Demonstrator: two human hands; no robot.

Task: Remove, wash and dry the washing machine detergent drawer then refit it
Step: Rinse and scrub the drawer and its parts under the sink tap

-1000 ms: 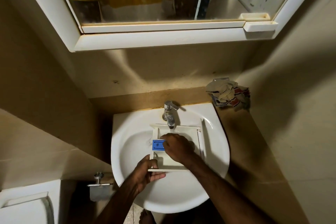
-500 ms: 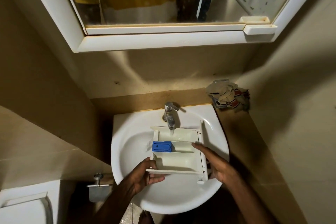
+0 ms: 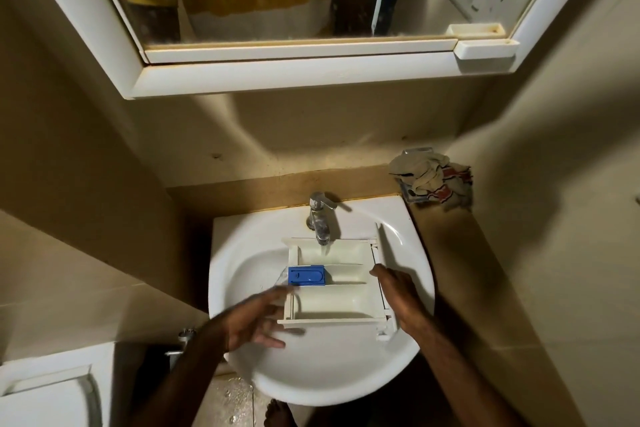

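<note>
Head view: no readable writing; detergent drawer (image 3: 337,282) with blue insert (image 3: 307,275) in sink (image 3: 242,274); right hand (image 3: 401,298) clasps its side, left hand (image 3: 252,321) spread, blurred.

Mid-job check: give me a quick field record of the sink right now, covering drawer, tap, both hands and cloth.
drawer: detergent drawer lies in the sink under the tap, blue insert at its left
tap: tap over the drawer's far end; flow unclear
left hand: left hand open, blurred, at the drawer's front left corner
right hand: right hand against the drawer's right side; grip unclear
cloth: crumpled cloth on the ledge, back right
</note>
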